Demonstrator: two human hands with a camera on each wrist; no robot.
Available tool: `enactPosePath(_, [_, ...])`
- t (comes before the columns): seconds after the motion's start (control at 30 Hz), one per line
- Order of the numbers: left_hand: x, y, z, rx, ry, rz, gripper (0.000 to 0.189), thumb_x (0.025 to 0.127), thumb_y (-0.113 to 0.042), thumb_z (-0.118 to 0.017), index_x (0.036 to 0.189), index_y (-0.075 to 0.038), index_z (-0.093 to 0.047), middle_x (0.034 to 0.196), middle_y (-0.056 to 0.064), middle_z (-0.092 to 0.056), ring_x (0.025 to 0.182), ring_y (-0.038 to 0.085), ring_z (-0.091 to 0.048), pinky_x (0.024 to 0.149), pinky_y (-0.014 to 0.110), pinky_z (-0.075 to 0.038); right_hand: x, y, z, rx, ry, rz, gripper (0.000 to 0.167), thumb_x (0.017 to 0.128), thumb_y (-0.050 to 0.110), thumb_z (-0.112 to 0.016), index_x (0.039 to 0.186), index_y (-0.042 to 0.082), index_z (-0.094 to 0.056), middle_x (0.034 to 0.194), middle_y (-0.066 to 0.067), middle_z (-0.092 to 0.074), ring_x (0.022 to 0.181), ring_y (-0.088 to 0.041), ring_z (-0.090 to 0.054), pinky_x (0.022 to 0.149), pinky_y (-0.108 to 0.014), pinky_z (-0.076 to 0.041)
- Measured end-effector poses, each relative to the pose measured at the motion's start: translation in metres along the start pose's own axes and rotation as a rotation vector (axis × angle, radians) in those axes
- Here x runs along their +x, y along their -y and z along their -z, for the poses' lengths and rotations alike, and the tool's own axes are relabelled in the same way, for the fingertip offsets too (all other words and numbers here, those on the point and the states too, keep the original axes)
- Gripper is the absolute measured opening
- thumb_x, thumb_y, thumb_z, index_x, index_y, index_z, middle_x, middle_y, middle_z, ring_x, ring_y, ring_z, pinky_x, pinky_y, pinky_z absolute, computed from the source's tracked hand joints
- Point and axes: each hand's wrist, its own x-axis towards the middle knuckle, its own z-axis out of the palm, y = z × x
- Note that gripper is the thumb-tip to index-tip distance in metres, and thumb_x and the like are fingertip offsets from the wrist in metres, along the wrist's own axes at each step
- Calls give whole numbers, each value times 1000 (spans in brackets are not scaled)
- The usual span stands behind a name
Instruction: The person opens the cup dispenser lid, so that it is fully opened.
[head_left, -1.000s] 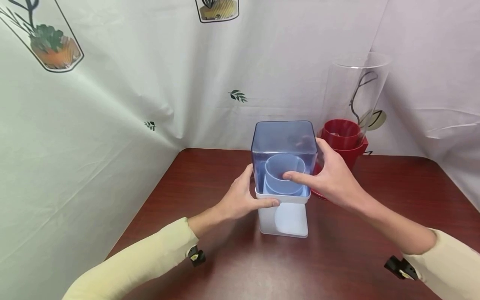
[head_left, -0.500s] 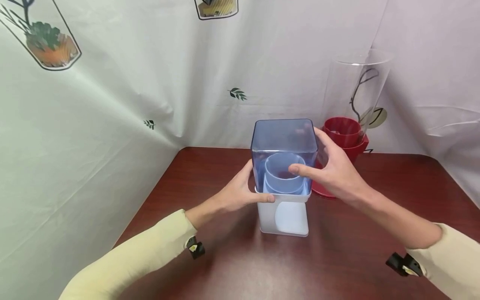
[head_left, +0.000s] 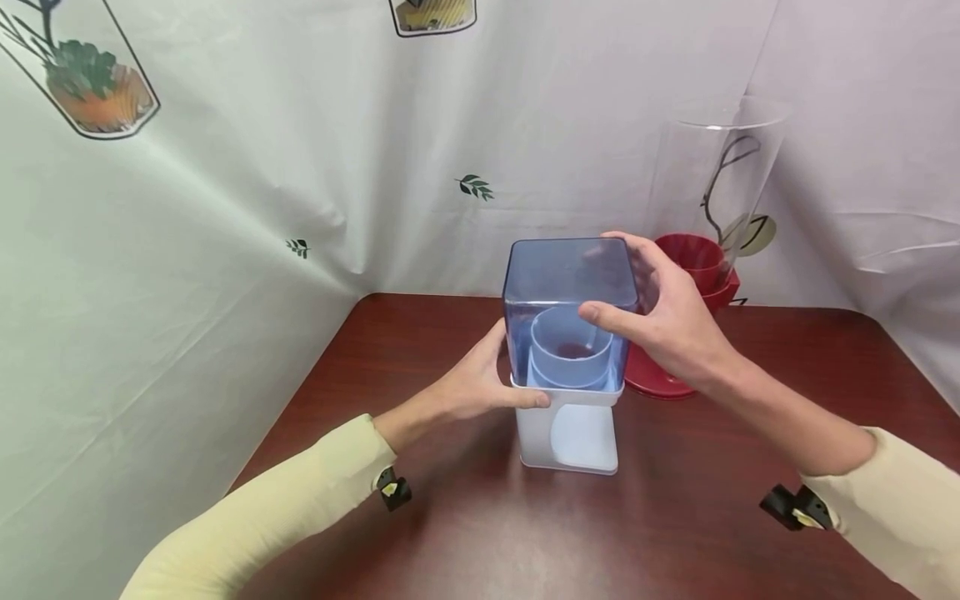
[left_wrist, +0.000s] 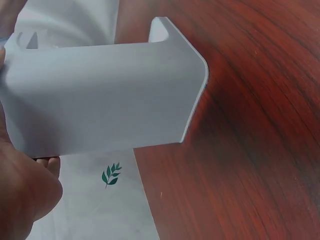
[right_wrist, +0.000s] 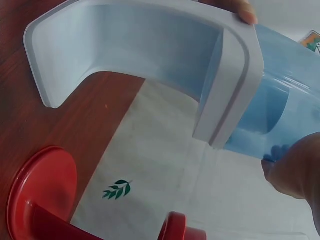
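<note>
A white C-shaped stand [head_left: 534,437] rests on the table, topped by a see-through blue square container [head_left: 567,271]. A round blue collar [head_left: 572,371] shows inside the container. My left hand [head_left: 476,387] grips the stand's upper part from the left, thumb along the front rim. The right hand [head_left: 671,321] holds the container's right side, thumb at its front and fingers behind its far corner. The left wrist view shows the stand's plain back [left_wrist: 100,100]. In the right wrist view, the container [right_wrist: 295,95] sits against the stand's upper part [right_wrist: 232,82].
Behind the right hand stands a red holder [head_left: 716,292] with a tall clear cylinder [head_left: 757,142]. Its round red foot [right_wrist: 50,182] lies close to the stand's right side. A white printed sheet [head_left: 420,183] hangs along the back and left of the brown table [head_left: 420,358].
My right hand has slid up the container's side, its fingers now at the far top corner. The left hand, the stand and the container have barely moved.
</note>
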Motion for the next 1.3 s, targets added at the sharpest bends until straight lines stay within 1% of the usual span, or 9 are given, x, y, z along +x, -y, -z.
enactPosePath(0.13, [1,1,1,-7,7,-22,100,74,-17,-97,155,-35,-41,141,-8,-59,131,14,-55,113,43,-45,1,1,1,-4,-10,-1,71,92,18,-82,155,17,-48,142,-3,-61,125,-24,-62,98,-22,-53])
enactPosePath(0.33, [3,1,2,-8,15,-60,101,74,-12,-97,156,-29,-41,141,-4,-59,130,16,-55,112,43,-46,3,2,2,-21,-21,-14,70,91,20,-83,153,16,-51,140,-4,-63,123,-23,-64,101,-21,-52])
enactPosePath(0.5, [2,-13,3,-8,18,-77,101,74,-5,-95,158,-17,-39,141,4,-60,130,19,-55,114,46,-44,6,3,3,-18,-17,-20,69,91,20,-84,152,15,-52,138,-4,-65,119,-22,-67,101,-21,-52])
enactPosePath(0.6, [0,-21,3,-3,24,-81,101,74,-5,-94,158,-13,-38,141,5,-60,130,19,-55,114,46,-44,7,3,5,-30,-10,-37,68,91,22,-83,152,17,-52,138,-4,-65,119,-22,-66,99,-20,-52])
enactPosePath(0.67, [1,-17,3,9,22,-84,102,74,-6,-95,158,-15,-38,140,3,-60,129,18,-55,113,45,-44,8,4,6,-36,-8,-49,68,92,23,-83,152,17,-52,138,-4,-65,119,-22,-66,98,-19,-52])
enactPosePath(0.83, [4,4,4,48,14,-88,103,72,-12,-99,156,-25,-40,138,-5,-61,127,15,-57,110,42,-48,10,4,8,-40,-5,-62,68,92,25,-83,152,17,-53,138,-6,-66,116,-21,-67,96,-18,-53])
enactPosePath(1.07, [4,9,5,98,12,-80,105,72,-20,-100,156,-27,-38,138,-7,-61,126,15,-58,108,40,-50,11,5,9,-61,-2,-69,67,93,26,-82,152,18,-53,138,-5,-65,119,-22,-67,97,-17,-52])
enactPosePath(1.2, [4,3,5,122,15,-68,106,72,-15,-100,157,-22,-37,138,-3,-61,125,15,-58,107,41,-50,9,4,9,-84,3,-48,69,92,25,-81,154,18,-51,140,-6,-64,121,-25,-65,96,-17,-52])
enactPosePath(1.3, [2,-13,5,137,17,-63,103,72,-11,-98,156,-15,-38,137,3,-62,123,16,-59,107,42,-50,7,4,8,-85,4,-35,69,92,24,-81,154,18,-51,140,-5,-63,120,-25,-65,95,-18,-53])
